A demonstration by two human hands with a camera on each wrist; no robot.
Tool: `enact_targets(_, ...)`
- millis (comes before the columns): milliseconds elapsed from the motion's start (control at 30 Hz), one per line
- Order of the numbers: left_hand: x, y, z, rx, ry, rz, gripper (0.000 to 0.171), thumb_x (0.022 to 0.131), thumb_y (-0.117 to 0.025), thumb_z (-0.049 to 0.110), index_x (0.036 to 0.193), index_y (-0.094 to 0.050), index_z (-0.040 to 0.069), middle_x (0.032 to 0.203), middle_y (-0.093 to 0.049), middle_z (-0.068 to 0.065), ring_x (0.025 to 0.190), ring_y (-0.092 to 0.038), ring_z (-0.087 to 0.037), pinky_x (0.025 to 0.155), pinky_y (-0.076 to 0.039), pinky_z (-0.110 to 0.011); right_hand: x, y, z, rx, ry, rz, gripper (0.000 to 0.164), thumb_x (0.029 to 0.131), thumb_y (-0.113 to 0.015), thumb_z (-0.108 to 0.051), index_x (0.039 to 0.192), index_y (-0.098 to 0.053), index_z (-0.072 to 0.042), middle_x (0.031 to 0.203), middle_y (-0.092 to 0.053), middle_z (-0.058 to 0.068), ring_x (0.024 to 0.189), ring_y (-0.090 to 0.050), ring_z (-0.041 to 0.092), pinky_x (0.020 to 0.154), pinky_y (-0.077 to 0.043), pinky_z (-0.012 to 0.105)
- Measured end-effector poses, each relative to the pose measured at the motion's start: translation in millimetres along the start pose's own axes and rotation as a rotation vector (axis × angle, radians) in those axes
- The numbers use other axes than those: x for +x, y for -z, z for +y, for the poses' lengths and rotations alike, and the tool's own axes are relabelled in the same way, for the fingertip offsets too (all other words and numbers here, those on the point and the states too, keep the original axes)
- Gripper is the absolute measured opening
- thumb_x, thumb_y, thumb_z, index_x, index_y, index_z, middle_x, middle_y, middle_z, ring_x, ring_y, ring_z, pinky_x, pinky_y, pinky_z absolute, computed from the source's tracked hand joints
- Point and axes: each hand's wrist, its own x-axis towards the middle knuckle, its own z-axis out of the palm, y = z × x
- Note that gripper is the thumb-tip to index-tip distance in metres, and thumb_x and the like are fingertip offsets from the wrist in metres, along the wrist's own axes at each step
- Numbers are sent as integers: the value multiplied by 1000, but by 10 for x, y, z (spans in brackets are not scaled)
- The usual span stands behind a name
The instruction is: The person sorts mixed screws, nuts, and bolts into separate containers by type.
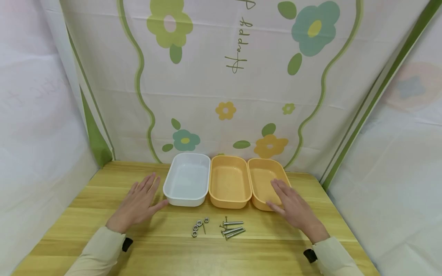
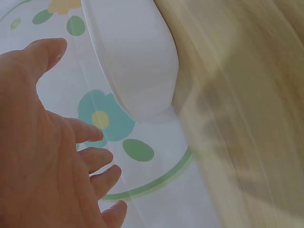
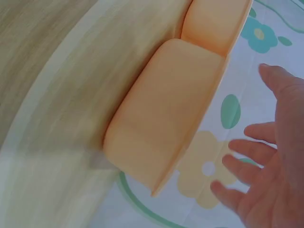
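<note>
My left hand (image 1: 139,202) is spread beside the white tray (image 1: 188,202), its thumb close to the tray's near left corner; whether they touch I cannot tell. My right hand (image 1: 292,204) hovers with straight fingers over the near right part of the right orange tray (image 1: 257,174). Both hands hold nothing. Between them, near the trays, lie several hex nuts (image 1: 199,223) with a thin screw (image 1: 204,229) beside them. Further right is a loose group of silver bolts (image 1: 235,232) with small screws (image 1: 226,219) among them.
A middle orange tray (image 1: 230,204) stands in the row between the white and right orange trays. The wooden table (image 1: 165,253) ends at a flowered cloth (image 1: 203,84) behind the trays. White cloth sides (image 1: 38,126) rise at left and right.
</note>
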Motion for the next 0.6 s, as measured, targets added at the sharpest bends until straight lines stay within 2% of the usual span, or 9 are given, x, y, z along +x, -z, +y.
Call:
enact_targets(133, 38, -4, 1, -9, -11, -3, 91, 104, -55, 58, 162, -30, -7, 172, -21, -29, 159, -24, -49, 126, -21, -71, 25, 36, -81, -4, 106, 58, 70, 99, -74, -35, 156, -48, -2, 152, -57, 21, 135, -60, 42, 103, -57, 58)
enact_targets(300, 95, -9, 23, -27, -30, -7, 90, 105, -54, 56, 161, -28, -10, 170, -24, -32, 158, -24, -50, 127, -23, -68, 112, 46, -219, -12, 262, 112, 60, 88, -86, -26, 138, -65, -1, 131, -72, 16, 117, -72, 32, 91, -64, 43)
enact_targets(400, 143, -23, 50, -41, -42, -5, 91, 105, -55, 56, 161, -27, -11, 170, -26, -32, 158, -25, -50, 127, -25, -68, 168, 46, -312, 15, 326, 76, 51, 87, -88, -24, 130, -71, -2, 123, -76, 12, 110, -75, 27, 88, -64, 39)
enact_targets(600, 227, -58, 94, -61, -38, -26, 94, 106, -53, 57, 161, -24, -14, 171, -22, -33, 160, -22, -49, 129, -23, -65, 255, -24, -468, 72, 402, -54, 39, 88, -86, -19, 122, -74, -4, 116, -78, 7, 105, -74, 22, 89, -63, 38)
